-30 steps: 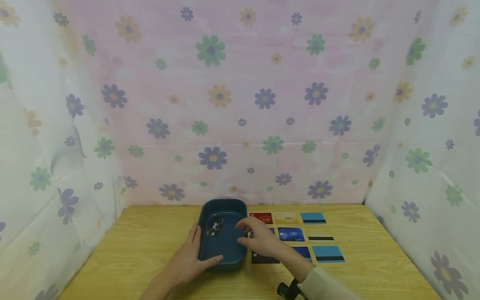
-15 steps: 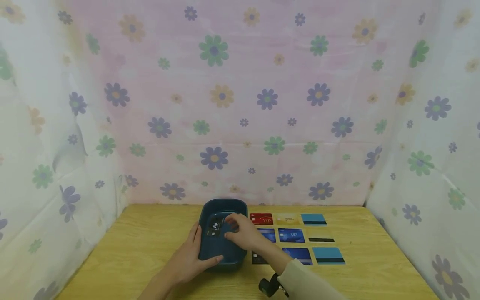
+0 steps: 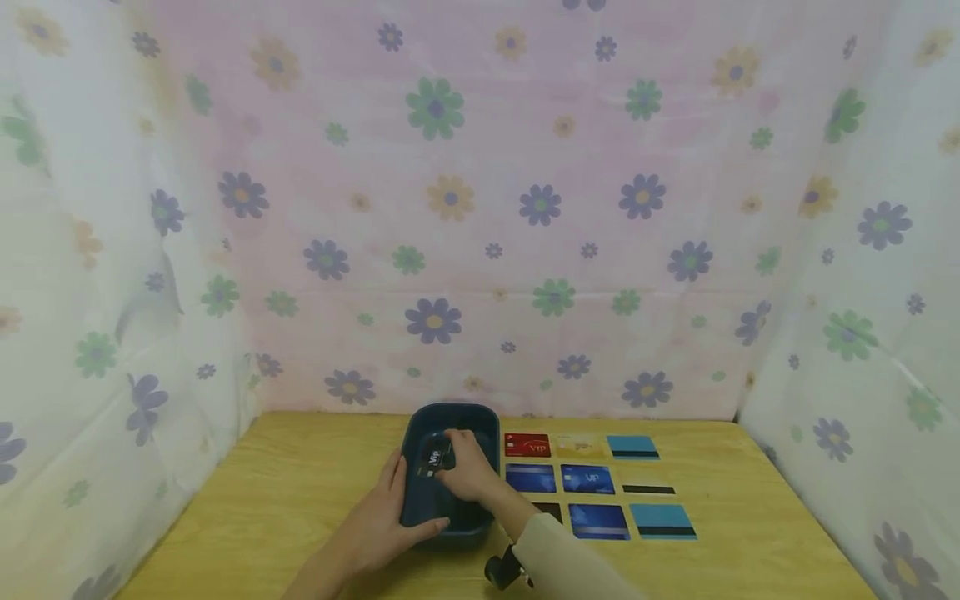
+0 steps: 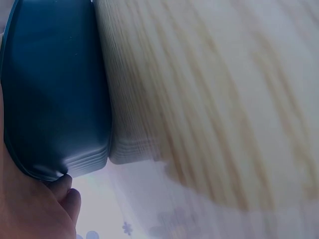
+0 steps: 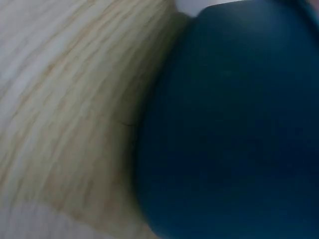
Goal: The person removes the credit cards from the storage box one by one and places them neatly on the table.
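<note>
A dark blue rectangular tray (image 3: 450,517) stands on the table, with a black VIP card (image 3: 434,457) in it. My left hand (image 3: 378,512) holds the tray's left side, its thumb lying over the near rim; in the left wrist view, fingertips curl round the tray's edge. Inside the tray, my right hand (image 3: 470,469) has thumb and forefinger at opposite edges of the black card, pinching it. The card's right part is partly covered by that hand. The right wrist view shows only the tray's outer wall (image 5: 224,124) and tabletop, blurred.
Several cards lie in rows right of the tray: a red VIP card (image 3: 527,445), a blue VIP card (image 3: 587,479), light blue striped cards (image 3: 663,518) and others. My right forearm partly covers a black card (image 3: 550,510). Flowered cloth (image 3: 480,208) walls surround the wooden table (image 3: 300,467).
My right hand has moved left and down into the tray, from its right rim to the black card, bringing its fingers onto the card's edges. The left hand keeps its place on the tray.
</note>
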`<state>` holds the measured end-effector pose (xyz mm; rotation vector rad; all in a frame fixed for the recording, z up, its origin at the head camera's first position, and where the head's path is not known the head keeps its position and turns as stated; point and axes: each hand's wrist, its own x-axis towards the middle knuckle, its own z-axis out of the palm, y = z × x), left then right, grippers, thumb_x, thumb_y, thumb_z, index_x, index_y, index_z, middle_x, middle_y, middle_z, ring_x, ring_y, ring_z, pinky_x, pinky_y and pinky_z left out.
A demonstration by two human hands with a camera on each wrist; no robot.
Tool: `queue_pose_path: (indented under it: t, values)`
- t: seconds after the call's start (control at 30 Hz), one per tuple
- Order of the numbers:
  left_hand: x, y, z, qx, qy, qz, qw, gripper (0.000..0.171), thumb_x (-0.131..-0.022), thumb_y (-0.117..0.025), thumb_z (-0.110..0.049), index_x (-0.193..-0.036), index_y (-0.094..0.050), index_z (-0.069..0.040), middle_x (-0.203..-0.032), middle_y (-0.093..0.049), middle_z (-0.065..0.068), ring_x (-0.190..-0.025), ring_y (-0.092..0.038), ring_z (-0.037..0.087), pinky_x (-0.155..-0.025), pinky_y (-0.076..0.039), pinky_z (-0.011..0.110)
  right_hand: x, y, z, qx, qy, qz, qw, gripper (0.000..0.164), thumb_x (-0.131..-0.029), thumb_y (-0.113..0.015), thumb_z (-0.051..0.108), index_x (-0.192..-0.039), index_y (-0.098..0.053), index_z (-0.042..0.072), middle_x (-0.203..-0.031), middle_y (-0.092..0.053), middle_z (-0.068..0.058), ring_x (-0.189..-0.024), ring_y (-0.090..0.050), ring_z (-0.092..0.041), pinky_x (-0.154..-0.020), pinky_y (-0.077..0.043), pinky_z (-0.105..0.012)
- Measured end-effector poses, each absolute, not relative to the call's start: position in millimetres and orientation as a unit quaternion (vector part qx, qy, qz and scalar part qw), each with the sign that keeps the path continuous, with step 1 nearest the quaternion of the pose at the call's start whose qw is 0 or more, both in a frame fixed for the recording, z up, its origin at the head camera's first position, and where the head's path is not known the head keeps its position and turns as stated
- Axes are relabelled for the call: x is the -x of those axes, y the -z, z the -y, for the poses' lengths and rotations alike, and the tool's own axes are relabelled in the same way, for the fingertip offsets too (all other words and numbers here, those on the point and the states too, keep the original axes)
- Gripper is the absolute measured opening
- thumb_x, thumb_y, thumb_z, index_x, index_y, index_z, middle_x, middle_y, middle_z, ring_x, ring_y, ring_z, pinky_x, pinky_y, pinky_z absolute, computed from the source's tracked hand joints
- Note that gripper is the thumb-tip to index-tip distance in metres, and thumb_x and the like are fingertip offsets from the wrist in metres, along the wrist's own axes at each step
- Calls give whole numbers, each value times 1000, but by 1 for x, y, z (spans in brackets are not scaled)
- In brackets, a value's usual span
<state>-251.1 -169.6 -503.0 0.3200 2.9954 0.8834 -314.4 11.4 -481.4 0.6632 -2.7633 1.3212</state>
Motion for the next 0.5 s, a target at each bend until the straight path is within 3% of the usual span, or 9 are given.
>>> queue_pose_path:
  t: [0.3,0.5]
  values:
    - [252,504,169,-102,-279,-955,-1,127,-82,-63,-80,-161,-13,5,-170,-5,24,-140,-42,49,-106,-45,61,329,497,-1,-169,-411,896,16,69,-82,-78,3,-145,-51,-2,-146,-47,-26,-134,-44,-52,-105,-43,-65]
    - [253,506,170,-102,-279,-955,-10,128,-81,-64,-80,-162,-13,4,-169,-6,24,-141,-42,49,-107,-44,61,334,498,3,-152,-384,911,15,70,-83,-80,9,-147,-51,2,-146,-48,-27,-133,-44,-51,-106,-42,-65]
